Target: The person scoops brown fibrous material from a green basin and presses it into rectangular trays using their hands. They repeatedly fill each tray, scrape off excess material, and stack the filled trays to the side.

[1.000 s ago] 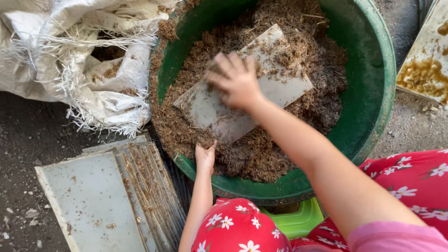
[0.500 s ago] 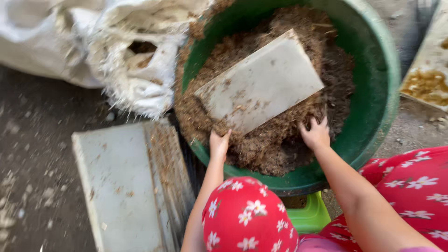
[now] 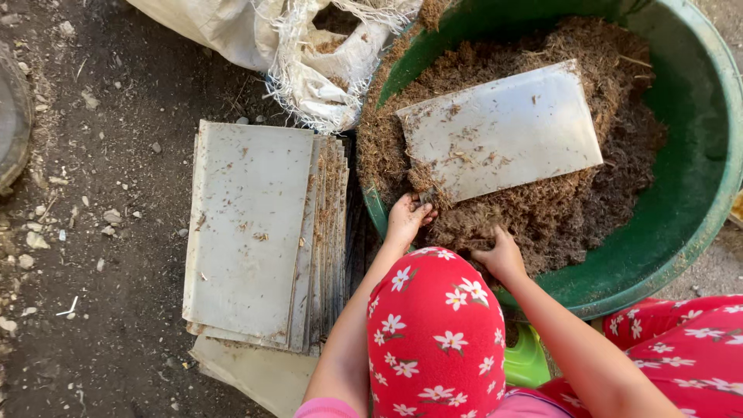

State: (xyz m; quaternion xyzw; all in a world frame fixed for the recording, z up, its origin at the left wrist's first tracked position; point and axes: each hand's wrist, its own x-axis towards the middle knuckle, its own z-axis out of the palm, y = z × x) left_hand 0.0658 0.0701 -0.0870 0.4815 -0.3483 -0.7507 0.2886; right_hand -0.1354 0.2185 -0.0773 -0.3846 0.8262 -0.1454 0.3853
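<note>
A big green tub (image 3: 696,193) holds a heap of brown fibrous material (image 3: 557,209). A pale flat rectangular sheet (image 3: 503,128) lies on top of the heap. My left hand (image 3: 408,219) rests at the tub's near rim, fingers curled into the fibre by the sheet's near corner. My right hand (image 3: 503,254) is dug into the fibre just beside it, fingers bent. My knees in red flowered cloth (image 3: 433,333) are below the hands.
A stack of several similar pale sheets (image 3: 255,232) lies on the dirt ground left of the tub. A frayed white woven sack (image 3: 309,46) lies behind it. A green stool (image 3: 528,360) shows under my legs.
My right hand left the top of the sheet and came down to the near edge of the heap beside my left hand. The view shifted right to left, showing the sheet stack more fully.
</note>
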